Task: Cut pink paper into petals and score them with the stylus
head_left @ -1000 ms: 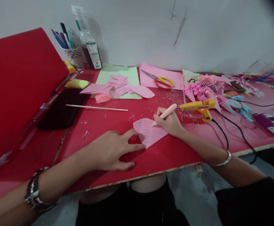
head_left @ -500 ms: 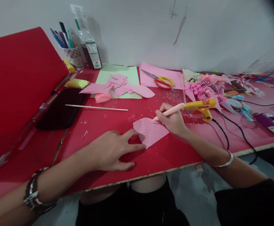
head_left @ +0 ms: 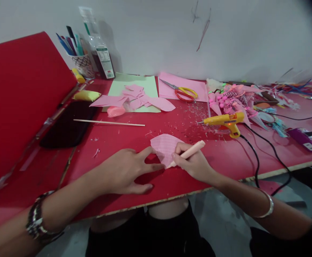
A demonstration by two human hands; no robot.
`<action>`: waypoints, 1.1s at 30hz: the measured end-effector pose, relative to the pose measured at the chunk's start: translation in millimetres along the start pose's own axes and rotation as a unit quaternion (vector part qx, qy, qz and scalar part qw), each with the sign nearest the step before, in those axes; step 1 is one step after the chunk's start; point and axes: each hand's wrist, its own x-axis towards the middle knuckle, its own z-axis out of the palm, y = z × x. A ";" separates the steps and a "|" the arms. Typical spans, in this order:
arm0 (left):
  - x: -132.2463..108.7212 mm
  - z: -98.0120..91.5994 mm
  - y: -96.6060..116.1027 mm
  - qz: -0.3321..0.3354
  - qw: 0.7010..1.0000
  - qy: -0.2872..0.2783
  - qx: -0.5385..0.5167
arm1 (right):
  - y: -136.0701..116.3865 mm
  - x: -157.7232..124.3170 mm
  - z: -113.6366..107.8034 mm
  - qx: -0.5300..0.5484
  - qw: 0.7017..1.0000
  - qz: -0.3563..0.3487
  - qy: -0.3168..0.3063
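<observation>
A pink fan-shaped piece of paper [head_left: 164,148] with fine lines lies flat on the red table. My left hand [head_left: 127,169] rests with fingers spread, two fingertips touching the paper's left and lower edge. My right hand [head_left: 194,162] is closed around a pale peach marker [head_left: 193,150]. The marker slants down to the left, its tip at the paper's lower point, close to my left fingertip. Part of the paper's right side is hidden behind my right hand.
A yellow glue gun [head_left: 224,122] with a lit orange light lies right of the paper, its black cord trailing over the table edge. Farther back are scissors [head_left: 182,91], pink cut-outs [head_left: 137,98], a thin stick [head_left: 109,122], a dark bottle [head_left: 103,60] and a pen cup [head_left: 83,66].
My right hand has moved the marker from the paper's upper edge down to its lower point. My left hand and the paper have stayed in place.
</observation>
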 end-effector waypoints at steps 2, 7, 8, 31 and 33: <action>-0.2 0.2 0.1 0.000 1.000 0.002 0.001 | 2.0 0.1 -0.6 -0.014 1.000 -0.001 0.001; -0.3 0.1 -0.2 0.002 1.000 0.006 -0.008 | 5.0 1.5 -2.3 -0.032 0.999 -0.001 0.018; -0.3 0.1 -0.2 0.002 1.000 0.009 -0.011 | 5.4 2.1 -3.1 -0.035 0.999 -0.002 0.021; -0.4 0.1 1.0 -0.003 1.000 0.011 0.003 | 28.9 44.0 -33.5 -0.099 0.989 -0.029 0.106; -0.1 0.2 0.8 -0.004 1.000 0.004 0.006 | 31.0 48.4 -35.3 -0.106 0.987 -0.038 0.114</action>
